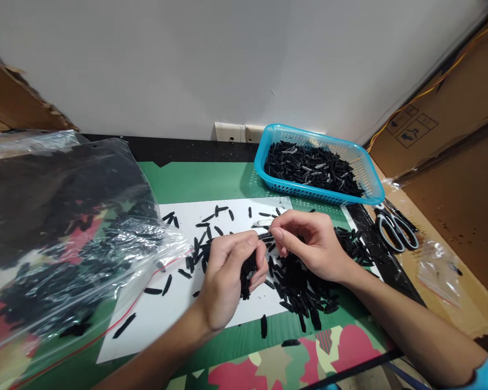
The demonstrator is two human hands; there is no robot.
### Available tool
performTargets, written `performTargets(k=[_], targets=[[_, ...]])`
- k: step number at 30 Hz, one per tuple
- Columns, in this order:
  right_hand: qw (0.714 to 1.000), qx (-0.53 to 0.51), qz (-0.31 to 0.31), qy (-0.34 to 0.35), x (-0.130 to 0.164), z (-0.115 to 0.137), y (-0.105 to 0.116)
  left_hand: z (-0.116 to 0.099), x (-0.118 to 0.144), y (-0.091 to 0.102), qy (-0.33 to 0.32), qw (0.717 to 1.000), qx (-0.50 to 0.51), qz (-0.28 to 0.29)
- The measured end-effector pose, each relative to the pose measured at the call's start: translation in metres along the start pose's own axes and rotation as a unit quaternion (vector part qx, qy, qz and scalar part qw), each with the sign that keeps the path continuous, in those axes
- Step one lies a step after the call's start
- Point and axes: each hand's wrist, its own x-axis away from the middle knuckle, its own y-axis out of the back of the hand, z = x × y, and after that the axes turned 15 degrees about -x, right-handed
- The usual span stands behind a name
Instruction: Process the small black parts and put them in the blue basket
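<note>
A: Hands?
B: Left hand (228, 271) curled round black pieces (247, 273); right hand (282, 233), thumb and forefinger close together at a black strip's (263, 236) end, can't tell if pinched.
A: Room?
B: White sheet (142, 322) below both, plastic bag (106, 254) over its left edge. Green mat (195, 181) shows behind, left of blue basket (321, 195). Near edge runs under right forearm.
A: Pieces' look?
B: Slim, short, uneven; scattered on sheet, piled below right hand. More dark ones in basket, some whitish.

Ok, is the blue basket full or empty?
Partly full: black pieces lie heaped in the blue basket, some inner wall visible above them.
</note>
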Motion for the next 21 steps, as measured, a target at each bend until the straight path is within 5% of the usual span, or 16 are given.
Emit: performTargets(k=[5, 8, 12, 16, 18, 21], targets=[[0.997, 0.067, -0.004, 0.029, 0.0, -0.002, -0.001, 0.001, -0.001, 0.001, 0.003, 1.0, -0.006, 0.006], [0.975, 0.193, 0.008, 0.108, 0.001, 0.005, 0.002, 0.002, -0.001, 0.003, 0.006, 1.0, -0.014, 0.009], [0.852, 0.444, 0.031, 0.274, -0.007, 0.025, 0.018, 0.005, 0.0, 0.005, 0.016, 1.0, 0.007, 0.015], [0.785, 0.524, -0.104, 0.313, -0.03, 0.034, 0.04, 0.005, -0.001, 0.008, 0.025, 0.999, 0.023, 0.007], [0.794, 0.527, -0.152, 0.263, -0.036, 0.03, 0.043, 0.005, -0.001, 0.009, 0.022, 0.999, 0.023, -0.003], [0.848, 0.464, -0.119, 0.225, -0.028, 0.019, 0.032, 0.005, -0.001, 0.01, 0.037, 0.999, 0.03, -0.008]])
